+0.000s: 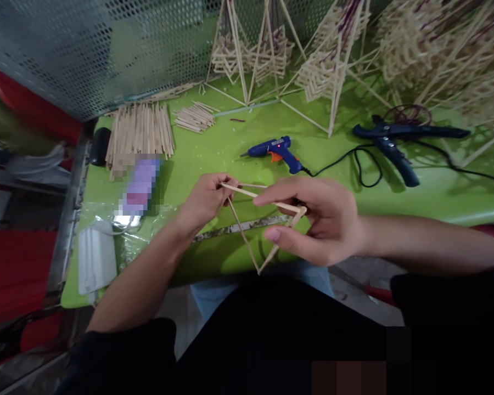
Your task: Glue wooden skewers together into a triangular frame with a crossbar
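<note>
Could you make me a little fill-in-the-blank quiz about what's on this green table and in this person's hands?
1. Both hands, left hand and right hand, hold a frame of thin wooden sticks shaped like a ____.
2. The blue hot glue gun has an ____ trigger.
3. The bright green table carries a heap of loose wooden sticks near its far ____ corner.

Missing words: triangle; orange; left

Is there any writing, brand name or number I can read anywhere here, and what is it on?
No text here can be read.
Blue glue gun: a small pale label on its body, too small to read.
Purple object on the green table: blurred out, nothing legible.
Stick frame in the left hand and right hand: no markings.
</note>
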The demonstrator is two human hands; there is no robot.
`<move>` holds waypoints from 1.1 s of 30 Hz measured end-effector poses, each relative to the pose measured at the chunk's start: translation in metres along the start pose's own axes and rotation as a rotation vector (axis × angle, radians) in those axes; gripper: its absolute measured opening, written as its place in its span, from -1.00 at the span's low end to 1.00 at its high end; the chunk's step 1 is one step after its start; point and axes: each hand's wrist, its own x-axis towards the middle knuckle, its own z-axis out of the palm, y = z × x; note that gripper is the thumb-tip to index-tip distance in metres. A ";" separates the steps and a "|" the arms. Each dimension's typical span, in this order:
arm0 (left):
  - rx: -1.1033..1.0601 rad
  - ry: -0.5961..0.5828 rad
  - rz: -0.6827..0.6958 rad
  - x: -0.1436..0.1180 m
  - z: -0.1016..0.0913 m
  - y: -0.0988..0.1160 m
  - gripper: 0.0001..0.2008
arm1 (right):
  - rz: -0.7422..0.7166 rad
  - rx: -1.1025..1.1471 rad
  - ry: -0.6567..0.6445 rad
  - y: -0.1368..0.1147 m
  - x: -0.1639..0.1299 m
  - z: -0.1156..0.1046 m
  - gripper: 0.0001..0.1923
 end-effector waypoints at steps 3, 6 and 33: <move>0.002 -0.004 0.008 0.000 0.000 0.001 -0.76 | 0.001 0.030 -0.009 -0.001 0.001 0.000 -0.67; 0.031 0.002 0.022 0.000 0.000 0.000 -0.75 | 0.023 0.043 -0.030 0.000 0.000 -0.001 -0.68; 0.019 -0.018 -0.060 0.000 -0.003 0.005 -0.72 | -0.075 0.059 -0.031 0.003 0.002 0.001 -0.80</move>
